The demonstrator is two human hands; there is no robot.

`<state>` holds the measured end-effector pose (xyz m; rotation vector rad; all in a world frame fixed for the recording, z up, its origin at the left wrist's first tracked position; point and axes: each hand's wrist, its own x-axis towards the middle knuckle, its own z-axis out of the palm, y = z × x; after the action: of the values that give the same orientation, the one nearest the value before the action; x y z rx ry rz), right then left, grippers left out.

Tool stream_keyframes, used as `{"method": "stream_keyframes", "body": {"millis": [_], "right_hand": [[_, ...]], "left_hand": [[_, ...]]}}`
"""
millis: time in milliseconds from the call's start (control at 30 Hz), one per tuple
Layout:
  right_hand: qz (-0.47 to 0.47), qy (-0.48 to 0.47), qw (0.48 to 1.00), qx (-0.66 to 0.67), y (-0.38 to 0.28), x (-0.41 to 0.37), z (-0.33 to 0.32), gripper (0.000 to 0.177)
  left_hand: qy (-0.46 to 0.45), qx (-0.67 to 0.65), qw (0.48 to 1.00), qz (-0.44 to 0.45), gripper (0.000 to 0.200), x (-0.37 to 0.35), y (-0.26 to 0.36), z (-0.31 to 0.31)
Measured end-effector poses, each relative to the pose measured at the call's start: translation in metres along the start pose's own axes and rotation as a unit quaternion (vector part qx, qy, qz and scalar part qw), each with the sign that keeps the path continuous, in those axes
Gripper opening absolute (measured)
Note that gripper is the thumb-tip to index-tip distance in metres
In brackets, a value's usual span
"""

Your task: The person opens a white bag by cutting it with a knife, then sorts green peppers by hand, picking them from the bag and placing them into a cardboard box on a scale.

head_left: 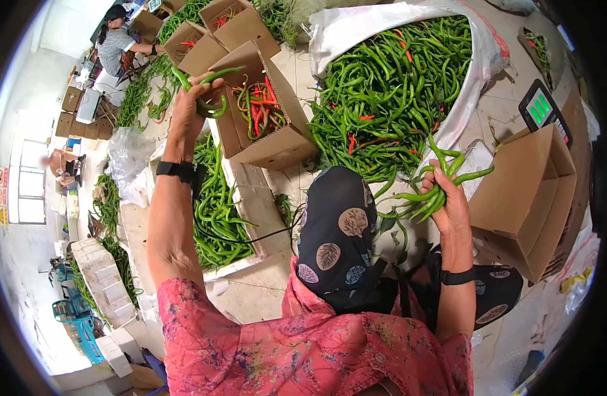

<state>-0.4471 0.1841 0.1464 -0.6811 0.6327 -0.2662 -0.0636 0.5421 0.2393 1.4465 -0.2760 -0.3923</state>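
Observation:
My left hand (188, 109) is raised at the upper left, its fingers closed around a few green chili peppers (214, 109). Just right of it stands an open cardboard box (291, 146) holding red and green peppers (258, 109). On the right side, my right hand (448, 198) grips a bunch of long green chili peppers (428, 197), whose tips fan out past the fingers. Beyond that hand, a large white sack (485, 72) lies spread open under a big heap of green peppers (396, 92) with a few red ones.
An empty-looking cardboard box (525, 198) stands at the right, near a scale with a lit green display (538, 109). A white foam box of green peppers (221, 218) sits below my left arm. More boxes (201, 49) and a seated person (117, 46) are at the upper left.

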Motion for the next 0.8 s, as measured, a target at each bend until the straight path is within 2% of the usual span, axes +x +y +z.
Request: {"method": "stream_keyframes", "body": {"millis": [67, 100, 167, 233, 367, 533, 567, 633, 667, 767, 800], "right_hand": [[-0.011, -0.025, 1.000, 0.012, 0.000, -0.004, 0.003, 0.036], [-0.019, -0.048, 0.998, 0.022, 0.000, -0.008, 0.004, 0.038], [-0.020, -0.076, 0.996, 0.048, -0.002, -0.017, 0.011, 0.044], [-0.016, -0.105, 0.992, 0.065, -0.011, -0.031, 0.020, 0.047], [-0.022, -0.205, 0.965, 0.164, -0.018, -0.052, 0.014, 0.045], [-0.039, -0.158, 0.971, 0.178, -0.024, -0.084, -0.002, 0.045], [-0.045, -0.150, 0.971, 0.180, -0.022, -0.088, -0.007, 0.045], [-0.085, -0.151, 0.972, 0.159, -0.015, -0.092, -0.014, 0.044], [-0.080, -0.137, 0.977, 0.141, -0.016, -0.096, -0.016, 0.045], [-0.091, -0.098, 0.986, 0.104, -0.021, -0.108, -0.024, 0.046], [-0.094, -0.096, 0.985, 0.105, -0.023, -0.111, -0.028, 0.046]], "left_hand": [[-0.026, -0.079, 0.997, 0.002, 0.046, -0.017, 0.009, 0.024], [-0.029, -0.078, 0.997, 0.000, 0.046, -0.030, 0.013, 0.045], [-0.116, -0.144, 0.983, 0.015, 0.049, -0.059, 0.017, 0.091], [-0.184, -0.188, 0.965, -0.014, 0.055, -0.082, 0.010, 0.126], [-0.194, -0.136, 0.969, -0.074, 0.063, -0.137, -0.004, 0.212], [-0.282, -0.019, 0.945, -0.164, 0.065, -0.188, -0.034, 0.285], [-0.314, 0.011, 0.934, -0.168, 0.065, -0.198, -0.039, 0.297], [-0.350, 0.034, 0.929, -0.111, 0.061, -0.219, -0.061, 0.323], [-0.345, 0.095, 0.931, -0.073, 0.057, -0.230, -0.071, 0.330], [-0.294, 0.111, 0.947, -0.067, 0.057, -0.239, -0.077, 0.349], [-0.287, 0.088, 0.949, -0.098, 0.057, -0.236, -0.083, 0.345]]}}
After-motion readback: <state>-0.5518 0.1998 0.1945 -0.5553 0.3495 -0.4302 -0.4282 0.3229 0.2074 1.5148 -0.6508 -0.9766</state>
